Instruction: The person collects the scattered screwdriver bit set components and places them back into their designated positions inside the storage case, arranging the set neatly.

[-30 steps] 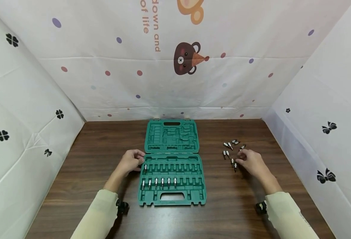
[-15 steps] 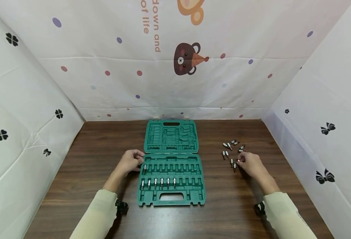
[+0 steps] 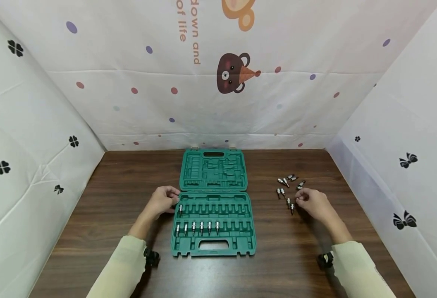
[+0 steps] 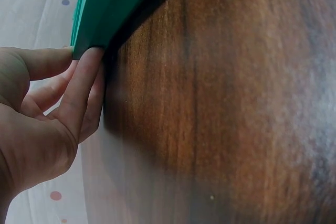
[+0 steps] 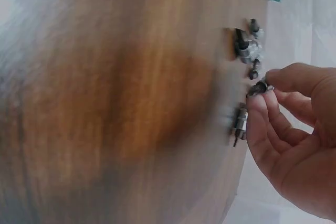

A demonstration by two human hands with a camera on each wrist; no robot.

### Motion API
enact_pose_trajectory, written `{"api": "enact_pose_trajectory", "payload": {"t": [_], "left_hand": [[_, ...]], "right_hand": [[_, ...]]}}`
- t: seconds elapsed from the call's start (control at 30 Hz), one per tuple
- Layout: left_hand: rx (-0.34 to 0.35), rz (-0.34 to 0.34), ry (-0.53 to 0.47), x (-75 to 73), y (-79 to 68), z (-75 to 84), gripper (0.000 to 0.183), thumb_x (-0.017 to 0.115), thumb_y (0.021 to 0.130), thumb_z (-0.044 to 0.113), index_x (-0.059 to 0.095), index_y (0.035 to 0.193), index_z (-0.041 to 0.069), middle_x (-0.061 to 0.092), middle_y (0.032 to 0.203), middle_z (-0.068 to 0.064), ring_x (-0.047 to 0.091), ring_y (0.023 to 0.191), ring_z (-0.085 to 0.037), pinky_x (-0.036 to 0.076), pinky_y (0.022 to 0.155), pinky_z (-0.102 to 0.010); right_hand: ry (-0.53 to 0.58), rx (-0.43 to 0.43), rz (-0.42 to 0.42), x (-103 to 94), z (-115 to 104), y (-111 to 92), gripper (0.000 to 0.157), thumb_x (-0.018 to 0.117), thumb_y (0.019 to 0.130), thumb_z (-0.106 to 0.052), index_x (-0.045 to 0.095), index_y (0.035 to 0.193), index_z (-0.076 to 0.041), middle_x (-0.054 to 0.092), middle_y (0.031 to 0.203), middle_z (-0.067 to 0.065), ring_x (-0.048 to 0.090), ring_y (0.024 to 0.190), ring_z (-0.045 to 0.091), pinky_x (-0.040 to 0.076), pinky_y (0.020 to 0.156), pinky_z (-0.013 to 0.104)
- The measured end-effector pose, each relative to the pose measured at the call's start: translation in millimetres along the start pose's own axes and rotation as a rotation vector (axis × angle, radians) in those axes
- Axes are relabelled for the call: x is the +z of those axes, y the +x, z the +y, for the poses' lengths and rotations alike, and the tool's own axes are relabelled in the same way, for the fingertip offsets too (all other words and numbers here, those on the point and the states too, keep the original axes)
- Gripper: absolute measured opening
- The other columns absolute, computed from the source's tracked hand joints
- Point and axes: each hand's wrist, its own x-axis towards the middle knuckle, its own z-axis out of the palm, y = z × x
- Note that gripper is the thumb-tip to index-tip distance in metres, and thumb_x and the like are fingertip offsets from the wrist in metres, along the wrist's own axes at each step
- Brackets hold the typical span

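Note:
An opened green plastic case [image 3: 222, 245] lies on the table, its lower tray holding one bit socket [image 3: 180, 210] in the upper row and several in the lower row. My left hand [image 3: 163, 200] pinches the case's left edge, thumb above and fingers below; the left wrist view shows the case wall [image 4: 105, 19] between them. To the right of the case, my right hand [image 3: 313, 203] pinches a bit socket [image 5: 258, 87] between thumb and fingertips, partly hidden by them. Several loose bit sockets [image 3: 282, 192] lie beside and beyond that hand.
The brown wooden table [image 3: 129, 174] is bounded by white printed cloth at the back and both sides. The case lid [image 3: 213, 169] lies folded back, with moulded recesses. A camera [image 3: 325, 260] is strapped on each wrist.
The fingertips of my right hand have shifted slightly among the loose bit sockets, uncovering one just beyond them. My left hand and the case have stayed in place.

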Motion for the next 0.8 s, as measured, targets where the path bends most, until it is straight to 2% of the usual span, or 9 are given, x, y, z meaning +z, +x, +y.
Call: {"api": "enact_pose_trajectory", "payload": {"t": [0.23, 0.53, 0.8], "left_hand": [[0.003, 0.0, 0.005, 0.0, -1.5, 1.2, 0.019, 0.057, 0.103, 0.0, 0.063, 0.121, -0.004, 0.06, 0.103, -0.017, 0.063, 0.09, -0.026, 0.064, 0.074, -0.04], [0.0, -0.001, -0.004, -0.5, -1.4, 0.2, 0.02, 0.057, 0.102, 0.0, 0.063, 0.121, -0.004, 0.06, 0.102, -0.016, 0.064, 0.09, -0.025, 0.064, 0.074, -0.041], [0.001, -0.004, -0.011, 0.0, 0.1, -1.6, 0.019, 0.056, 0.103, 0.0, 0.063, 0.12, -0.004, 0.06, 0.101, -0.016, 0.064, 0.088, -0.024, 0.064, 0.073, -0.041]], "right_hand": [[0.105, 0.008, -0.045, -5.8, -5.6, -1.1, 0.015, 0.068, 0.099, -0.018, 0.072, 0.109, -0.007, 0.071, 0.095, 0.004, 0.061, 0.083, 0.015, 0.05, 0.073, 0.033], [0.324, -0.054, -0.11, -4.0, -20.9, 1.3, 0.018, 0.069, 0.099, -0.014, 0.07, 0.112, -0.001, 0.072, 0.097, 0.009, 0.063, 0.083, 0.01, 0.053, 0.069, 0.026], [0.468, -0.089, -0.16, 4.3, -36.2, 3.8, 0.019, 0.069, 0.098, -0.006, 0.067, 0.112, 0.006, 0.072, 0.1, 0.015, 0.066, 0.084, 0.007, 0.06, 0.071, 0.029]]}}
